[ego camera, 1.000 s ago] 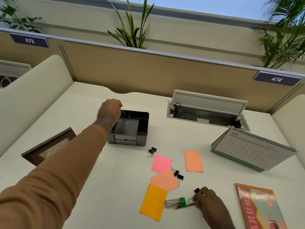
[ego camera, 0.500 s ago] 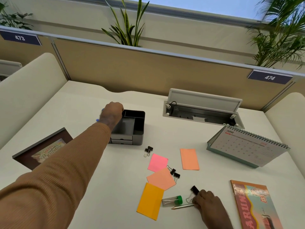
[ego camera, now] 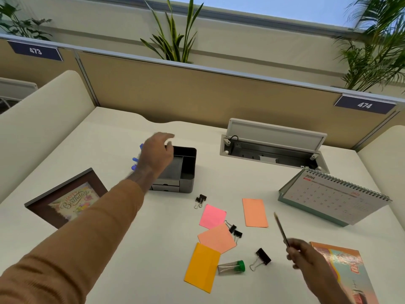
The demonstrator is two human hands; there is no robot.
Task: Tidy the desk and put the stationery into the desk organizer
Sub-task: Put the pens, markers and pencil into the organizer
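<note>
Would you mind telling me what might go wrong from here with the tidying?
The right hand holds the pencil near one end only, so it might slip on the way to the organizer. The left hand hangs over the organizer's near side and might block the drop. Scattered binder clips could be knocked.

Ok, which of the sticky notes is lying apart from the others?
The peach sticky note nearest the desk calendar lies alone. The pink note, salmon note and yellow-orange note overlap in a chain.
</note>
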